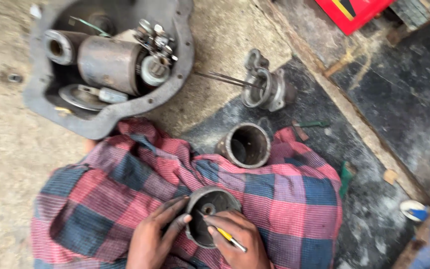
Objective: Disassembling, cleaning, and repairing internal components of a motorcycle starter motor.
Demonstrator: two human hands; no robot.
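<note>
Dusty concrete floor, oily pan [36, 94] of parts far left; on the checked cloth [284, 199] the left hand [153, 234] clasps a round cap [210, 214], right hand [237, 239] pinching a yellow tool [230, 238] inside; cylinder [245, 144] beyond.

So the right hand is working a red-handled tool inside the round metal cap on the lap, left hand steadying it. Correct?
Not quite: the head view shows the right hand holding a yellow-handled tool, not red. The left hand does steady the round metal cap.
</note>
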